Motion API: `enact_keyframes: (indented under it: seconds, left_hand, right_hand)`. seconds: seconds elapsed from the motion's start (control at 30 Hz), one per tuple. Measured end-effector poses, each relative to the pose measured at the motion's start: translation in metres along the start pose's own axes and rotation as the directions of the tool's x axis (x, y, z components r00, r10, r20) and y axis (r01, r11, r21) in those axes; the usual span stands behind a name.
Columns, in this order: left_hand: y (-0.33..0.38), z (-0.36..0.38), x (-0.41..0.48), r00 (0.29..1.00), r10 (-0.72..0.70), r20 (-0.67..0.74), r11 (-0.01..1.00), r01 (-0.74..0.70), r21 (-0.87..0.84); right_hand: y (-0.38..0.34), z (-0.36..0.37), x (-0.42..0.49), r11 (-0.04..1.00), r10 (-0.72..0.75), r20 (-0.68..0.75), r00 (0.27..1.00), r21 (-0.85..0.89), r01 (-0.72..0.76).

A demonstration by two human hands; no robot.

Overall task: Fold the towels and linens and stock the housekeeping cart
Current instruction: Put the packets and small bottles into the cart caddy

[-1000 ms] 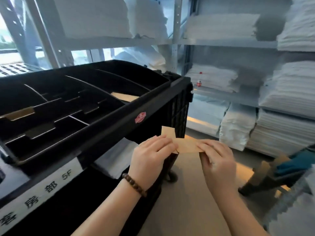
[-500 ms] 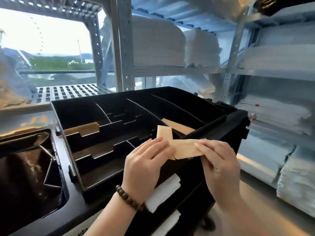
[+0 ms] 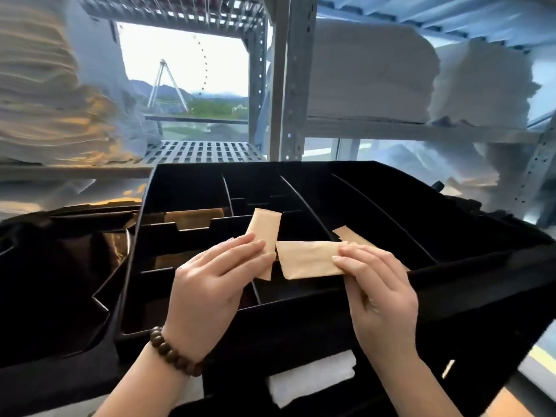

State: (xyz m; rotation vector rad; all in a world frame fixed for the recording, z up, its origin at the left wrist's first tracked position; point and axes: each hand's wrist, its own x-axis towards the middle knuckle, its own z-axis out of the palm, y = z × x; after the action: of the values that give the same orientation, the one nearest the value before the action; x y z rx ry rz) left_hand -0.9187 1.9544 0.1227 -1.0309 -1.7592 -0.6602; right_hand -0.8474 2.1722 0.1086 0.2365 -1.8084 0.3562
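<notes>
Two bare forearms, no sleeves, left hand (image 3: 210,284), right hand (image 3: 380,299), brown wooden bead bracelet (image 3: 174,353) on left wrist

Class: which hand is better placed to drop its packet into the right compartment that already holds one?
Probably right. The right hand pinches the flat packet directly beside the stocked packet in that compartment, while the left hand holds the upright packet further left, across a divider.

Left hand (image 3: 210,284) pinching tan packet (image 3: 266,228), right hand (image 3: 379,293) pinching second packet (image 3: 307,258), cart tray (image 3: 186,188)
</notes>
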Motion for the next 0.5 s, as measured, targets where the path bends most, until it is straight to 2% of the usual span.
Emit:
enact_keyframes:
  seconds: [0.1, 0.23, 0.33, 0.5]
  left_hand:
    - [0.003, 0.002, 0.006, 0.996, -0.094, 0.003, 0.993, 0.094, 0.070]
    - [0.013, 0.004, 0.007, 0.981, -0.194, -0.019, 0.970, 0.195, 0.142]
    - [0.017, 0.007, 0.011, 0.977, -0.214, -0.018, 0.962, 0.214, 0.172]
    - [0.011, 0.007, 0.016, 0.979, -0.202, 0.015, 0.952, 0.193, 0.237]
  right_hand:
    - [0.029, 0.002, 0.007, 0.995, -0.048, 0.038, 0.998, 0.095, 0.045]
    - [0.050, 0.007, 0.010, 0.978, -0.108, 0.184, 0.977, 0.194, 0.071]
    - [0.059, 0.012, 0.012, 0.983, -0.122, 0.319, 0.940, 0.169, 0.071]
    - [0.063, 0.027, 0.025, 0.992, -0.130, 0.455, 0.881, 0.058, 0.116]
